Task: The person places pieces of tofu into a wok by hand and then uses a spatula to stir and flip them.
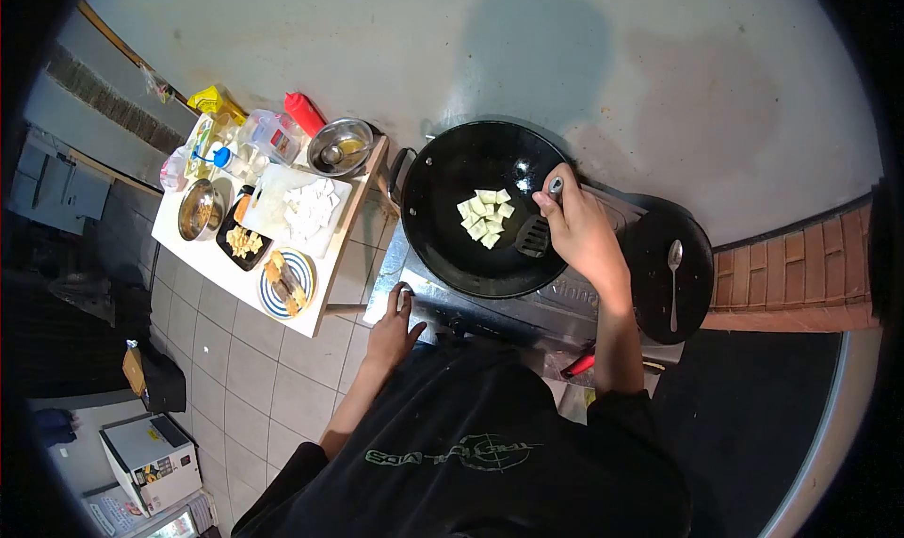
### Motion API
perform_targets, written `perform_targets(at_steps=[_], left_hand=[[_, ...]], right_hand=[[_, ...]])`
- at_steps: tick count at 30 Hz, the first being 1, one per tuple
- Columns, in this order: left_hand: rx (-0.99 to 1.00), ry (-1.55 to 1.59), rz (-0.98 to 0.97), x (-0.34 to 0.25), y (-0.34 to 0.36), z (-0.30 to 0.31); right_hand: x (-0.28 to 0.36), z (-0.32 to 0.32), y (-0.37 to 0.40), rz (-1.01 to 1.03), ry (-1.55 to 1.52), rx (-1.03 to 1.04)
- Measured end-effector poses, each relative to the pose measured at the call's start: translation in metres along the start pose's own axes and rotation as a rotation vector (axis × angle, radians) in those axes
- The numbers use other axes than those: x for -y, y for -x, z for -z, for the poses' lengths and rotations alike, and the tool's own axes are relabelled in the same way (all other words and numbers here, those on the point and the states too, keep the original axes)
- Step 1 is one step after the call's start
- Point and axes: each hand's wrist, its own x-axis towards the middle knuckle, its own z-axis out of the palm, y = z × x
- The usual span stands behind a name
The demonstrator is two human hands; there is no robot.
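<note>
- Head-worn view, looking down: a black wok (443, 260) sits on a silver stove (400, 298) at the centre of the frame, with pale cut cubes (485, 220) clustered in its middle.
- Right of centre, the right hand (586, 232) is wrapped firmly around the handle of a slotted spatula (533, 239); the spatula's dark head is inside the wok, just beside the cubes.
- Below and left of the wok, the left hand (394, 329) has its fingers apart and holds nothing visible; it lies at the stove's edge, though I cannot tell how firmly it touches.
- Handling, as judged by eye: the spatula seems light and fairly stiff, best held by its handle. The cubes look soft and easily broken, so better lifted from beneath. The wok is probably heavy and its sides slick; its loop handle (394, 176) at left offers a hold.
- Right of the frame: a metal spoon (674, 279) on a round black surface (654, 293).
- Upper left: a table (240, 289) with bowls, bottles and a striped plate (308, 276).
</note>
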Motion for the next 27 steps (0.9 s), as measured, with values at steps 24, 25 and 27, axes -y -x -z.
perform_targets(at_steps=[24, 25, 27], left_hand=[[0.046, -0.014, -0.005, 0.005, -0.001, 0.001], [0.035, -0.025, -0.015, 0.007, -0.001, -0.001], [0.043, -0.023, -0.014, 0.007, -0.001, 0.000]], right_hand=[[0.000, -0.001, 0.013, -0.033, -0.081, -0.086], [-0.001, -0.002, 0.013, -0.035, -0.081, -0.090], [-0.004, -0.004, 0.015, -0.054, -0.094, -0.072]])
